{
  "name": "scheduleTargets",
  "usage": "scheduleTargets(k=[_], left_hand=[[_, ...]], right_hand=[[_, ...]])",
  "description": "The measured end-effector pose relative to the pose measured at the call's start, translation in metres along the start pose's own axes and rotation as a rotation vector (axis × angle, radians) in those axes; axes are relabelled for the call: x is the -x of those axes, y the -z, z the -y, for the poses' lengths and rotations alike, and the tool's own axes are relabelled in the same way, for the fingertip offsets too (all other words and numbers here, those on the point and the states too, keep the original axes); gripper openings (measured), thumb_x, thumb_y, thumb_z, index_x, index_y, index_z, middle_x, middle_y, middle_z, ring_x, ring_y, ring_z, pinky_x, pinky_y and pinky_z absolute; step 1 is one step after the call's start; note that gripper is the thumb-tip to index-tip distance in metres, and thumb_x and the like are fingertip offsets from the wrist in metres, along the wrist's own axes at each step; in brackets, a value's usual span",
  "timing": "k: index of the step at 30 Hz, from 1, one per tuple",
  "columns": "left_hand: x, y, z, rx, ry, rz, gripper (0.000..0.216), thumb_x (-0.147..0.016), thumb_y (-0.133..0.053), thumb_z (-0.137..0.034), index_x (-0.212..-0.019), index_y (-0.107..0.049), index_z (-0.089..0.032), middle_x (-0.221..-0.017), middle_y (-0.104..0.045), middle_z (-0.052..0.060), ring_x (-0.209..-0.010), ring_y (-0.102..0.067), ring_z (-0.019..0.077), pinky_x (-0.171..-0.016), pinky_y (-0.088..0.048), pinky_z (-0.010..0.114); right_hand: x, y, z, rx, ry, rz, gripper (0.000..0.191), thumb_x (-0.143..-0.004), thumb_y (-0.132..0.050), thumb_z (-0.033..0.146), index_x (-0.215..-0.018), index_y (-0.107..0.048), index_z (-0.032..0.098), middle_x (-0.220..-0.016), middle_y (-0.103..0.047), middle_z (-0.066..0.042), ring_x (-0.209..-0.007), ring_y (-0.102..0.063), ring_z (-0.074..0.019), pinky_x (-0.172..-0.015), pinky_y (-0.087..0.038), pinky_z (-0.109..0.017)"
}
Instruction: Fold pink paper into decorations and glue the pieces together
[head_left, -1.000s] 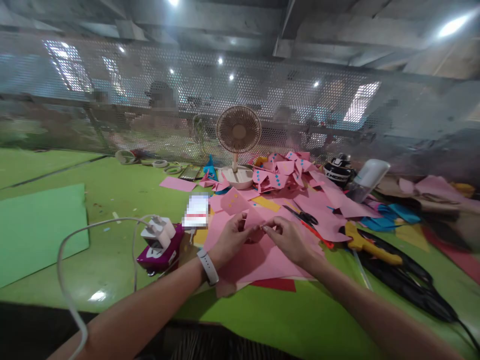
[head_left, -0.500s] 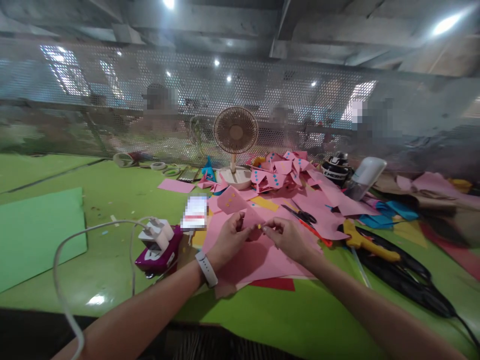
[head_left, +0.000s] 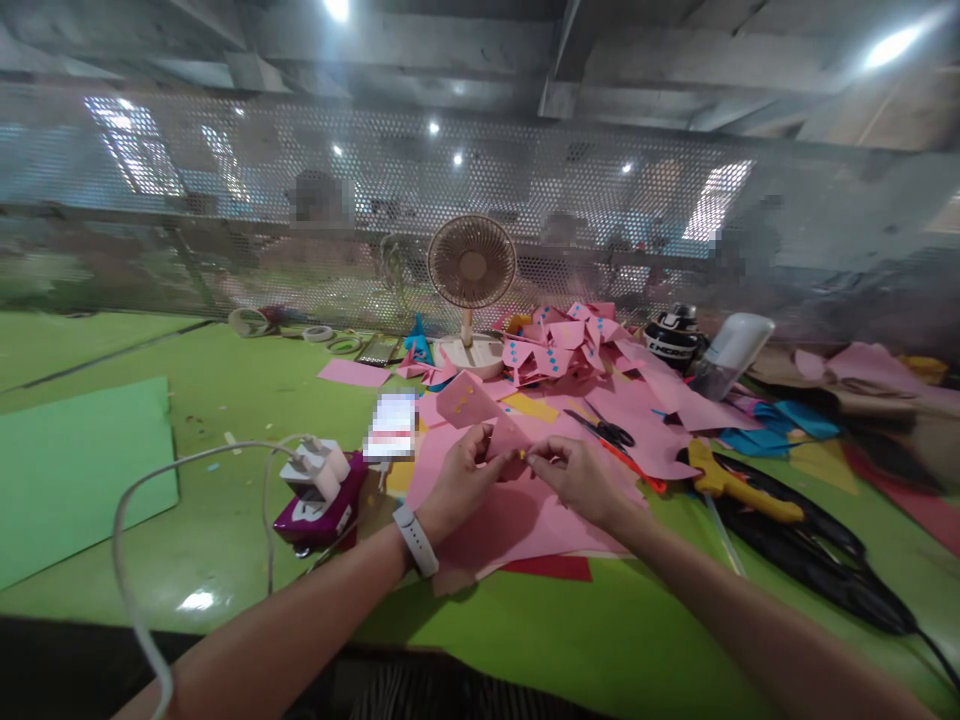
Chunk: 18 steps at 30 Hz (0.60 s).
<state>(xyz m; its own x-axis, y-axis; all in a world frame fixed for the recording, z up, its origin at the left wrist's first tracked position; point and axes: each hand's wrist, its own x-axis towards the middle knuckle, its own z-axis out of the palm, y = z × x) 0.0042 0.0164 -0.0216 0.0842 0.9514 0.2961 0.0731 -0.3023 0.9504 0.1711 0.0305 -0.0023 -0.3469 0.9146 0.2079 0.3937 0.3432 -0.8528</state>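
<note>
My left hand (head_left: 469, 472) is closed on a pink paper piece (head_left: 510, 434), fingers pinching its near edge above a larger pink sheet (head_left: 517, 520). A tiny yellow paper bit (head_left: 523, 455) shows at the fingertips of my right hand (head_left: 570, 472), which is pinched shut on it close against the pink piece. Just beyond my hands stands another folded pink piece (head_left: 465, 398) with small yellow bits on it. Black-handled scissors (head_left: 611, 430) lie to the right of my right hand.
A yellow and black glue gun (head_left: 742, 490) lies at right. Behind are a small fan (head_left: 471, 262), a pile of pink cut-outs (head_left: 562, 345) with blue dots and a clear bottle (head_left: 731, 355). At left are a phone (head_left: 390, 425), a purple power strip (head_left: 319, 520) and a green sheet (head_left: 82, 475).
Both hands stay almost in place, with the fingertips and the yellow bit barely shifted. The whole view has moved very slightly.
</note>
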Motion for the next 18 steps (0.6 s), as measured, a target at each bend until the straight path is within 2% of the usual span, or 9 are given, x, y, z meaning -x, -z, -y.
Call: scheduleTargets(k=[8, 13, 18], left_hand=[[-0.0001, 0.0005, 0.0004, -0.053, -0.016, -0.044, 0.026, -0.076, -0.06, -0.036, -0.075, -0.041, -0.018, -0.068, -0.042, -0.004, -0.061, -0.041, 0.0088, -0.055, -0.038, 0.02], [-0.0003, 0.0004, -0.0005, -0.029, -0.009, -0.024, 0.025, -0.076, -0.06, -0.034, -0.075, -0.041, -0.018, -0.069, -0.044, -0.004, -0.061, -0.041, 0.0084, -0.055, -0.038, 0.02], [-0.0003, -0.0013, -0.0005, 0.024, -0.004, -0.001, 0.021, -0.079, -0.057, -0.03, -0.076, -0.04, -0.018, -0.07, -0.045, -0.004, -0.061, -0.042, 0.0083, -0.055, -0.04, 0.02]], right_hand=[[-0.0006, -0.0009, -0.0033, -0.014, 0.019, -0.012, 0.02, -0.076, -0.053, 0.031, -0.074, -0.065, 0.015, -0.073, -0.067, -0.006, -0.061, -0.059, -0.0141, -0.05, -0.044, -0.022], [0.0005, -0.0009, -0.0022, -0.037, -0.03, 0.015, 0.022, -0.078, -0.051, 0.033, -0.076, -0.063, 0.015, -0.067, -0.063, -0.003, -0.043, -0.047, -0.0087, -0.038, -0.036, -0.02], [-0.0005, -0.0003, -0.0032, -0.036, -0.008, -0.011, 0.02, -0.077, -0.053, 0.033, -0.072, -0.06, 0.015, -0.061, -0.061, -0.001, -0.042, -0.045, -0.0083, -0.038, -0.035, -0.02]])
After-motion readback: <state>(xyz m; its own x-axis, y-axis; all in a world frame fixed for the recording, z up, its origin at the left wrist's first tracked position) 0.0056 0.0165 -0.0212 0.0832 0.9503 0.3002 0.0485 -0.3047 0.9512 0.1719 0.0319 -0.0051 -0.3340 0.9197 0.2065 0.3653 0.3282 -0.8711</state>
